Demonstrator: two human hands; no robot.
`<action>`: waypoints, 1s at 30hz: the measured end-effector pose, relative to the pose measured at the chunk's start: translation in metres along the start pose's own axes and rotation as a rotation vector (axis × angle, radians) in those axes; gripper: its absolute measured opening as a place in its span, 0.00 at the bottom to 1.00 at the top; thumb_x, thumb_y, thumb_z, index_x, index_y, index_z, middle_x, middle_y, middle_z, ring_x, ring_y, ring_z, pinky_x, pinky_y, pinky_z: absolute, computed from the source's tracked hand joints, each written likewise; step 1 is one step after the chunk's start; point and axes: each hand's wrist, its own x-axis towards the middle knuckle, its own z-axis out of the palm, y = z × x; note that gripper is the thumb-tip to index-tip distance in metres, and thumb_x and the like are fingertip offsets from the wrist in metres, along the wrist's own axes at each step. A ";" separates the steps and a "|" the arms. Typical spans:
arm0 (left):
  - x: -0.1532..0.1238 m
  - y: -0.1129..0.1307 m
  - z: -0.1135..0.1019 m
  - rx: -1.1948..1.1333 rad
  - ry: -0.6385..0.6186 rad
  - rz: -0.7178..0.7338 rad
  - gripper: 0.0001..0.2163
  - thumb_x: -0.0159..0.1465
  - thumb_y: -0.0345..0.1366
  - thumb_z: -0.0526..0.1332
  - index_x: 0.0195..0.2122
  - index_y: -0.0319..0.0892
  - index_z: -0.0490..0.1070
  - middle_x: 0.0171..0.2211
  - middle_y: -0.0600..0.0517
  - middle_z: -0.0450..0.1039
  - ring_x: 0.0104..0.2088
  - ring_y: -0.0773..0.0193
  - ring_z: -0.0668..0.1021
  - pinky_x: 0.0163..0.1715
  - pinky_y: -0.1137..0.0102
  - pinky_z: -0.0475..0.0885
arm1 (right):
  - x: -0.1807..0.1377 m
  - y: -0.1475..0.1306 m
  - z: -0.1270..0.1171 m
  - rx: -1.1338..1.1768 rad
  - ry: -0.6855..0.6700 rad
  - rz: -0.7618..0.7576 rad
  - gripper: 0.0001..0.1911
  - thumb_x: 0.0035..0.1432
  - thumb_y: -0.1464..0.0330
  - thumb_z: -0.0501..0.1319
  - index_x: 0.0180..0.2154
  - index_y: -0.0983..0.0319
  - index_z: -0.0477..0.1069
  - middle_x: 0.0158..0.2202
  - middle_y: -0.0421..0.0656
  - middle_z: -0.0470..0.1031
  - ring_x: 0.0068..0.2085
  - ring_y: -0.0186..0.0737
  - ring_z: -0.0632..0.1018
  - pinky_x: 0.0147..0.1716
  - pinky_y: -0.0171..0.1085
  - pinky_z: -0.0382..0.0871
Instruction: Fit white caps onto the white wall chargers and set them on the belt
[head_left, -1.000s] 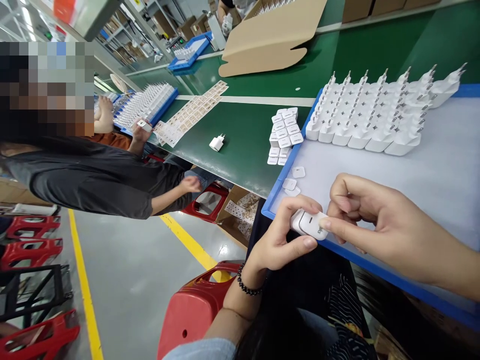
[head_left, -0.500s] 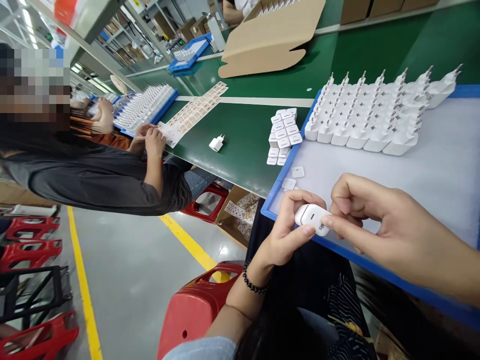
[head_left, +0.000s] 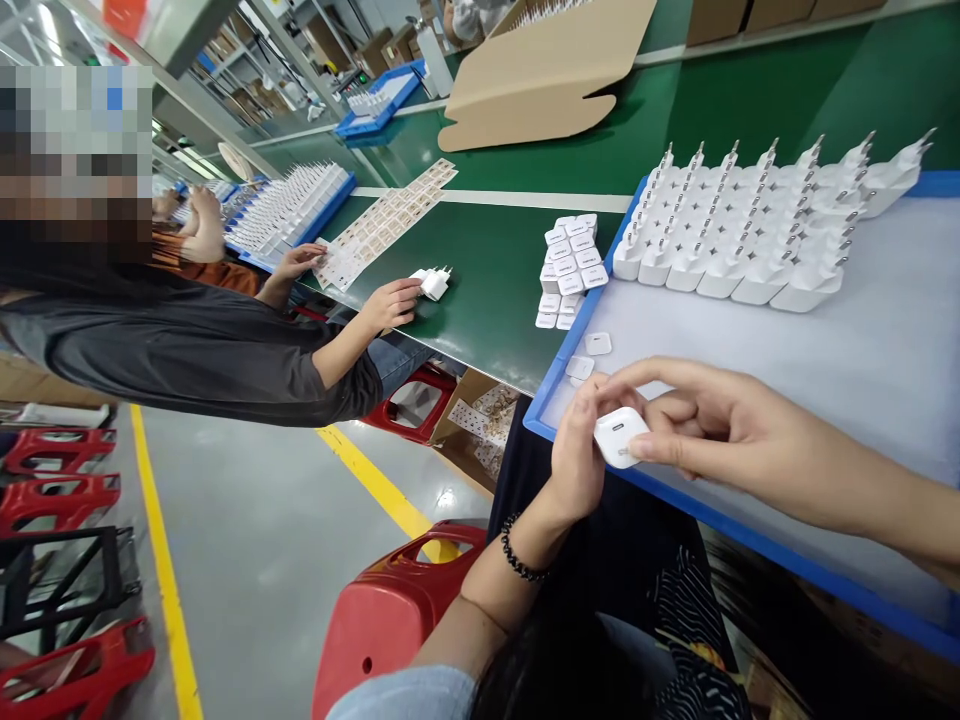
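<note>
Between both hands is a white charger (head_left: pixel 616 438), its rounded face with a small slot turned up towards me. My left hand (head_left: pixel 579 455) is closed around its left and back side, with some fingers hidden behind it. My right hand (head_left: pixel 712 425) presses its thumb on the lower right of that face, its forefinger stretched over the top towards the left fingertips. Both hands are over the near left corner of a blue-rimmed tray (head_left: pixel 559 362). Just beyond them, small white square pieces (head_left: pixel 598 344) lie in that corner. Rows of white plug chargers (head_left: pixel 727 230) stand in the tray, pins up.
Stacked white square pieces (head_left: pixel 574 262) are left of the tray. A co-worker's hand (head_left: pixel 394 304) touches a white plug charger (head_left: pixel 435 284) on the green table (head_left: pixel 495 250). Sticker sheets (head_left: pixel 390 222) and a cardboard box (head_left: pixel 532 90) lie further back. A red stool (head_left: pixel 382 620) stands below.
The charger has turned so its face is seen more squarely. My left thumb has left its front, and my right forefinger has reached over it. The co-worker's hand has moved to the lone charger.
</note>
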 end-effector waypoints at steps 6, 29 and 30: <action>0.001 0.006 -0.001 0.023 0.044 0.032 0.28 0.72 0.62 0.48 0.28 0.43 0.65 0.23 0.56 0.61 0.24 0.67 0.62 0.29 0.67 0.62 | 0.001 0.004 0.000 0.127 -0.120 0.046 0.13 0.65 0.64 0.67 0.50 0.59 0.73 0.23 0.31 0.67 0.21 0.29 0.70 0.23 0.30 0.63; -0.011 0.009 0.004 0.193 -0.015 -0.071 0.27 0.72 0.60 0.50 0.26 0.44 0.58 0.25 0.56 0.56 0.26 0.66 0.58 0.30 0.66 0.59 | 0.002 0.003 0.008 0.040 -0.037 0.165 0.13 0.54 0.66 0.69 0.30 0.58 0.63 0.14 0.28 0.60 0.17 0.27 0.61 0.19 0.30 0.50; -0.011 0.009 0.005 0.184 -0.005 -0.076 0.27 0.72 0.60 0.51 0.26 0.44 0.58 0.24 0.56 0.56 0.26 0.67 0.58 0.29 0.67 0.59 | 0.001 0.003 0.009 0.028 -0.038 0.151 0.13 0.53 0.67 0.69 0.31 0.58 0.64 0.15 0.28 0.59 0.18 0.27 0.60 0.20 0.30 0.50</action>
